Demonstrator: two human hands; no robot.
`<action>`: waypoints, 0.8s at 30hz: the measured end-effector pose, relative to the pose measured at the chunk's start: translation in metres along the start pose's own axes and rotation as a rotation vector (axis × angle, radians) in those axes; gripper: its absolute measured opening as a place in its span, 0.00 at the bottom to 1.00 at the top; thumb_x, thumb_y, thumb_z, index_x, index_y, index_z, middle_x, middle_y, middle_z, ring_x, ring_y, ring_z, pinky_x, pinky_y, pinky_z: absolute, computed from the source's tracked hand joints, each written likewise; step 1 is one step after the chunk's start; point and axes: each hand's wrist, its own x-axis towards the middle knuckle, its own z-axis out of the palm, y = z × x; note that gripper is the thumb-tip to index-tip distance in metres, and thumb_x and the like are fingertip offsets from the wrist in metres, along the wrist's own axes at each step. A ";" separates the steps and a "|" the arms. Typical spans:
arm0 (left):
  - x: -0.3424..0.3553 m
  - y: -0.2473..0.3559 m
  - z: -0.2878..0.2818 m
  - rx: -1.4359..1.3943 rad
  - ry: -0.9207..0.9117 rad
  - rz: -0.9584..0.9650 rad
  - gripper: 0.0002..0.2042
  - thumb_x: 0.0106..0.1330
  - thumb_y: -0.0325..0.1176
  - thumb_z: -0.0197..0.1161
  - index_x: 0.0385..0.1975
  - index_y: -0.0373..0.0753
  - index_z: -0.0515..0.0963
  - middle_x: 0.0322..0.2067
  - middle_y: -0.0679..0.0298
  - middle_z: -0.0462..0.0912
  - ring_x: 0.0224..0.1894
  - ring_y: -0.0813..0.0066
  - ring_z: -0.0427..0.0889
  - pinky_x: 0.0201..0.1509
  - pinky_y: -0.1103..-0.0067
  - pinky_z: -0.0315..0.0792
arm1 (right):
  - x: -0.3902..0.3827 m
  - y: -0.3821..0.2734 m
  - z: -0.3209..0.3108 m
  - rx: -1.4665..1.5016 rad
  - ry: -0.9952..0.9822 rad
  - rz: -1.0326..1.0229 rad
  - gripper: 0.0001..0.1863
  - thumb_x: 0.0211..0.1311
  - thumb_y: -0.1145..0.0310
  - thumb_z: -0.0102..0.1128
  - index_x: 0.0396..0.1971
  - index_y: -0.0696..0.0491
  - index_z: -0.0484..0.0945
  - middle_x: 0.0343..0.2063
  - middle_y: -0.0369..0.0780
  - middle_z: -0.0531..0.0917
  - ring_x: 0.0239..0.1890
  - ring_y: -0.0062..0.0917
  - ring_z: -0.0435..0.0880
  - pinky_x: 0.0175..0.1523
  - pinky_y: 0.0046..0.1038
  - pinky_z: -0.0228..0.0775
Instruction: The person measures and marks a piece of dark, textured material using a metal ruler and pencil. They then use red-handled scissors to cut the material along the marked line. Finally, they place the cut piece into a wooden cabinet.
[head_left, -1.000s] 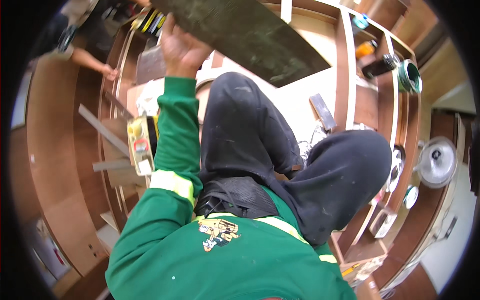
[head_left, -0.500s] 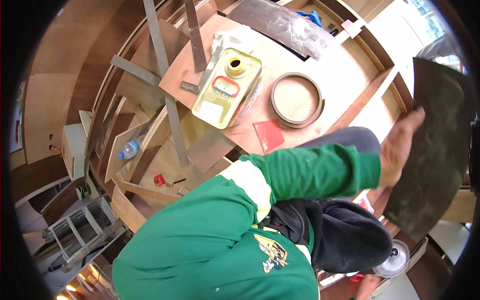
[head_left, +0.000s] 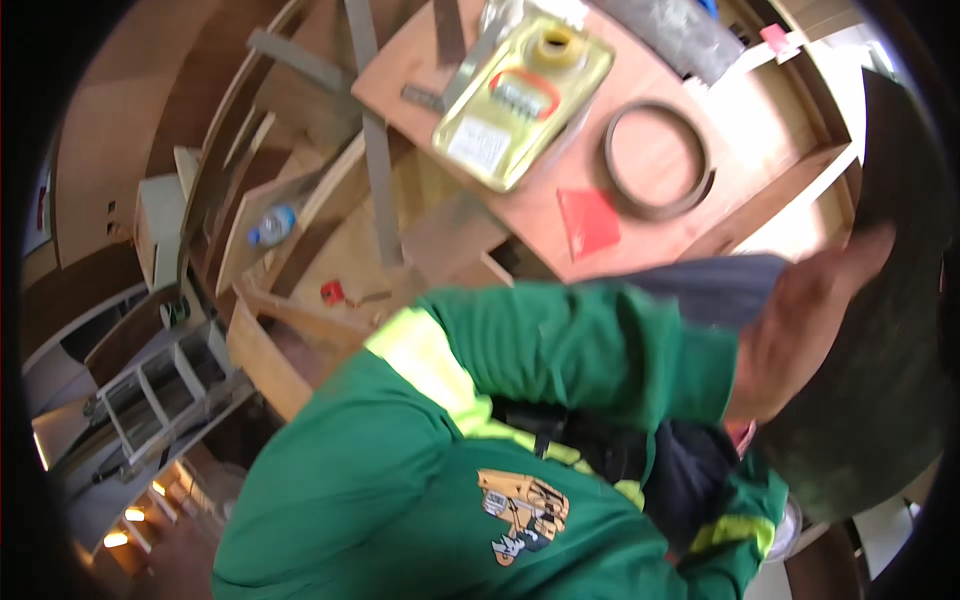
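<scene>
My left arm reaches across to the right. My left hand (head_left: 800, 330) is closed at the near edge of a large dark, thin, flexible sheet (head_left: 890, 400), with one digit over its face; the other fingers are hidden. The sheet stands up at the right rim, slightly curved. Of my right arm only the green sleeve (head_left: 735, 530) shows at the lower right, close to the sheet's lower edge; that hand is hidden. Beyond my left arm, a gold metal can (head_left: 525, 105), a coiled brown edging strip (head_left: 655, 160) and a red square piece (head_left: 590, 222) rest on a pinkish board (head_left: 660, 90).
Long grey strips (head_left: 375, 150) lie over the wooden framework at left. Within it are a water bottle (head_left: 272, 225) and a red tape measure (head_left: 332, 292). A ladder (head_left: 165, 390) lies at the lower left. A wooden frame edge (head_left: 770, 200) runs between the board and the sheet.
The view has swung, and the board with the can appears shifted up and right. My right hand, earlier by a clear round container at lower right, has gone out of sight as its sleeve rose.
</scene>
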 end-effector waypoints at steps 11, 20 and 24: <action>0.071 0.159 -0.206 1.115 0.081 0.227 0.32 0.70 0.55 0.55 0.64 0.35 0.73 0.63 0.52 0.76 0.67 0.60 0.71 0.72 0.70 0.60 | 0.039 0.114 0.098 -0.312 -0.210 0.166 0.19 0.70 0.62 0.58 0.54 0.60 0.76 0.43 0.51 0.82 0.44 0.41 0.83 0.49 0.39 0.77; 0.006 0.240 -0.358 1.878 0.239 -0.032 0.31 0.66 0.54 0.59 0.61 0.36 0.75 0.60 0.53 0.78 0.63 0.59 0.74 0.70 0.69 0.63 | 0.056 0.217 0.075 -0.393 -0.236 0.185 0.19 0.70 0.61 0.60 0.53 0.58 0.77 0.40 0.47 0.84 0.41 0.38 0.85 0.46 0.38 0.78; -0.045 0.264 -0.406 2.016 0.274 -0.173 0.30 0.65 0.53 0.60 0.59 0.37 0.76 0.59 0.53 0.79 0.62 0.58 0.75 0.68 0.68 0.64 | 0.069 0.260 -0.001 0.536 -0.005 0.483 0.16 0.68 0.59 0.62 0.49 0.52 0.81 0.32 0.36 0.83 0.33 0.25 0.83 0.37 0.32 0.77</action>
